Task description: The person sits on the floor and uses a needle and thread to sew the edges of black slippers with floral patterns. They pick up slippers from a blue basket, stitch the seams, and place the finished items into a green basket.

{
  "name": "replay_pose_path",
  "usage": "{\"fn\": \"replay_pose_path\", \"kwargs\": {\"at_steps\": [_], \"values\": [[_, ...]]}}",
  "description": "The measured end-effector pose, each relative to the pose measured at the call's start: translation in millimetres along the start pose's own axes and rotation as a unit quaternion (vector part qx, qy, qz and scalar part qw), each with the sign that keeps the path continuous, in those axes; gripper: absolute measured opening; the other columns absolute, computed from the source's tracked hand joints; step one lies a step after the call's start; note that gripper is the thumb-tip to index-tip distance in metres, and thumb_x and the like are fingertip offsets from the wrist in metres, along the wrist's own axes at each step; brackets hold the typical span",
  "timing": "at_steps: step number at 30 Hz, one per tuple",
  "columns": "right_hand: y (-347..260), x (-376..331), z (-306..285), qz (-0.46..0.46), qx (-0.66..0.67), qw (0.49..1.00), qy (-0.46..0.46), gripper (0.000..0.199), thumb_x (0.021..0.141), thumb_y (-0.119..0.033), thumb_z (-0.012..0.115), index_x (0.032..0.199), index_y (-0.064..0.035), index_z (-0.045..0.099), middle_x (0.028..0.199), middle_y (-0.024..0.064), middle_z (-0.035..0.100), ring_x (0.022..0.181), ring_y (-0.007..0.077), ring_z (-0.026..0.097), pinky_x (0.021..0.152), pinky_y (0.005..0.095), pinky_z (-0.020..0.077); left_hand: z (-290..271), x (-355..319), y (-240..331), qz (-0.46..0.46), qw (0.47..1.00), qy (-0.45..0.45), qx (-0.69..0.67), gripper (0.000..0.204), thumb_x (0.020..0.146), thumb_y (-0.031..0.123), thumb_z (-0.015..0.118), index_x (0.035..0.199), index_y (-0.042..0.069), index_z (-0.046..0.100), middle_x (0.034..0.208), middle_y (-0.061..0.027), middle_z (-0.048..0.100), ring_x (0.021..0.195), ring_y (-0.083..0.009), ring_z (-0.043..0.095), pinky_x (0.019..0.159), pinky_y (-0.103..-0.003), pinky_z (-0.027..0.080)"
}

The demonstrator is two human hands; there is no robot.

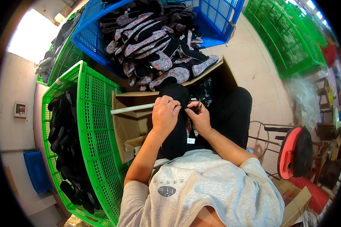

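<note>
Both my hands meet over my lap, at a dark cloth piece (pixel 184 99) that blends with my black trousers; its exact kind and outline are hard to make out. My left hand (pixel 165 114) has its fingers curled down on the cloth, tips towards the right. My right hand (pixel 200 118) pinches the cloth's right side between thumb and fingers. A patterned reddish bit and a small white label (pixel 191 140) show below, between my forearms. A white rod (pixel 132 109) runs from the left over an open cardboard box (pixel 123 130) to my left hand.
Ahead, a blue crate (pixel 215 32) bears a heap of floral-and-black slippers (pixel 161 60). A green crate (pixel 102 132) holding black slippers (pixel 62 128) stands at left. Another green crate (pixel 280 36) is far right. A round stool (pixel 297 153) stands at right.
</note>
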State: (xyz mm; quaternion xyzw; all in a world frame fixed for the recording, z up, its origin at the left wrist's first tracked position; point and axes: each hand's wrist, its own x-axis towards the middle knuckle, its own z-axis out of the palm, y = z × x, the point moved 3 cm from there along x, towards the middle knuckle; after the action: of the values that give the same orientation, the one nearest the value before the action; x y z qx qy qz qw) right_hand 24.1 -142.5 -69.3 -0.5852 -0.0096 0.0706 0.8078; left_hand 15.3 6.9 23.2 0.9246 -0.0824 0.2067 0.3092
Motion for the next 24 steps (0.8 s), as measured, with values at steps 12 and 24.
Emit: {"fn": "replay_pose_path", "kwargs": {"at_steps": [12, 24], "values": [[-5.1, -0.3, -1.0, 0.012, -0.035, 0.999, -0.013, 0.013, 0.089, -0.002, 0.069, 0.097, -0.0071, 0.060, 0.082, -0.0073, 0.055, 0.071, 0.0007, 0.049, 0.064, 0.0178, 0.0405, 13.0, -7.5, -27.4, -0.085, 0.980, -0.030, -0.180, 0.011, 0.088, -0.004, 0.059, 0.093, 0.004, 0.054, 0.099, -0.0102, 0.049, 0.089, -0.0223, 0.049, 0.082, -0.032, 0.042], [-3.3, 0.5, -1.3, 0.019, -0.018, 1.000, -0.016, 0.013, 0.089, -0.003, 0.069, 0.096, -0.0070, 0.059, 0.083, -0.0073, 0.054, 0.072, 0.0011, 0.048, 0.066, 0.0183, 0.0410, -2.5, 0.3, -40.8, -0.236, 0.900, 0.006, -0.366, 0.004, 0.092, 0.003, 0.062, 0.092, 0.002, 0.059, 0.100, -0.0049, 0.053, 0.091, -0.0139, 0.050, 0.083, -0.027, 0.042]]}}
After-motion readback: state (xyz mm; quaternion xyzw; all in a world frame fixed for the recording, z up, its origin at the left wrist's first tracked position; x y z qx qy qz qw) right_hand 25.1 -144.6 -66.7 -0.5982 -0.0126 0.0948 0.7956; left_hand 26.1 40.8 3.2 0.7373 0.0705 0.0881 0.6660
